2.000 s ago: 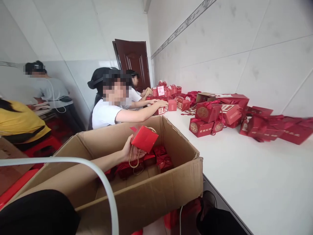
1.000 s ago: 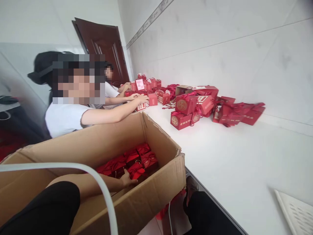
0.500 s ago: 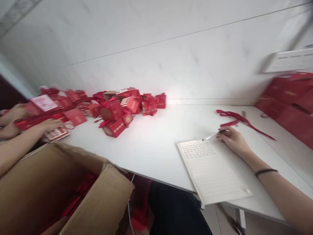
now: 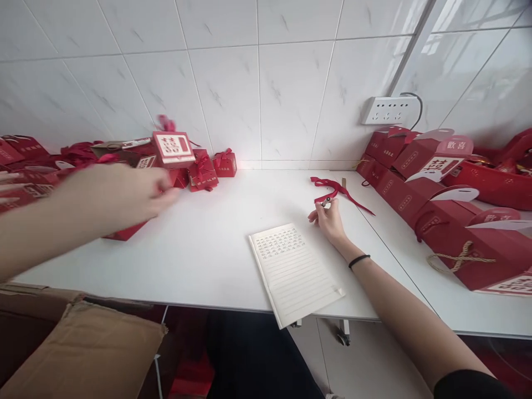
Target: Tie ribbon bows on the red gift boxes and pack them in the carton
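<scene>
My right hand [image 4: 330, 221] rests on the white table [image 4: 199, 266] with a pen [image 4: 326, 202] gripped between thumb and fingers. A lined notebook [image 4: 297, 277] lies below it, its top lines filled with small handwritten characters. My left hand [image 4: 120, 194], blurred by motion, is stretched over the heap of red boxes at the left. Just above its fingertips is a small red gift box [image 4: 172, 148] with a white label and a blurred ribbon on top; I cannot tell whether the hand touches it. Beyond my right hand lies a loose red ribbon [image 4: 332, 185].
Another person's hand [image 4: 6, 188] shows at the left edge. Red handled boxes [image 4: 419, 205] line the right side, beside a red basin [image 4: 490, 180]. A cardboard box [image 4: 91, 349] stands open at lower left. A power strip [image 4: 390, 110] is on the tiled wall.
My view has swung right. My left hand has moved right over the heap from a labelled box it touched farther left. The pen in my right hand has come away from the notebook's top edge.
</scene>
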{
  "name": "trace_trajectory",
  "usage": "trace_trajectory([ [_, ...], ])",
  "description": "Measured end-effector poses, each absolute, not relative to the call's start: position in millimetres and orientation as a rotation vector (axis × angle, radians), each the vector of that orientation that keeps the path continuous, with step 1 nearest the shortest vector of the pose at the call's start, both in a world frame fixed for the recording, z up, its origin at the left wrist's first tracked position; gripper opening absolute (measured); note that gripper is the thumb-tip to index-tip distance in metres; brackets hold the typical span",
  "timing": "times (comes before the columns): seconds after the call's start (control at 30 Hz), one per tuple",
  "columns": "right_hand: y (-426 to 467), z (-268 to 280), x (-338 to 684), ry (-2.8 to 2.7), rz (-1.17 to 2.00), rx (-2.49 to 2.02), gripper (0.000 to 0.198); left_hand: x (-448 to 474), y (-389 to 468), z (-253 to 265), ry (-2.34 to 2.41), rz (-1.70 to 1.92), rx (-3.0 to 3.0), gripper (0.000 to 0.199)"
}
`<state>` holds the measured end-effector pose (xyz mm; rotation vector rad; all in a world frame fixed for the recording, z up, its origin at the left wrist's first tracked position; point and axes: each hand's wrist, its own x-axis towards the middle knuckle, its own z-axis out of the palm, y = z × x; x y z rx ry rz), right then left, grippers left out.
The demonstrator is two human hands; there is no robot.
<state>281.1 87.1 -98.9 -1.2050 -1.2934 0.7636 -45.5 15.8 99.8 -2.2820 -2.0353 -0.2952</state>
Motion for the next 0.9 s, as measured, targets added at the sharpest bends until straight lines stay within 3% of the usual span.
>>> trace_trajectory([
  [0.1, 86, -96, 280, -1.323, 0.784, -1.225, 0.041, 4, 19, 62, -1.782, 0.078, -2.307, 0.033],
  [0.2, 83, -94, 280, -1.332, 0.803, -1.214, 0.037, 56, 51, 5, -1.406, 0.181, -2.625, 0.030],
  [0.37, 86, -95, 278, -1.423, 0.786, -1.167, 0.029, 72, 98, -61, -1.444, -0.117, -3.086, 0.039],
  [0.57, 82, -81, 269, -1.407, 0.700, -1.038, 0.035, 64, 101, -83, -1.427, -0.552, -3.173, 0.028],
  [0.9, 18, -69, 217, -1.612, 1.050, -1.098, 0.022, 71, 97, -87, -1.537, -0.472, -3.049, 0.025],
])
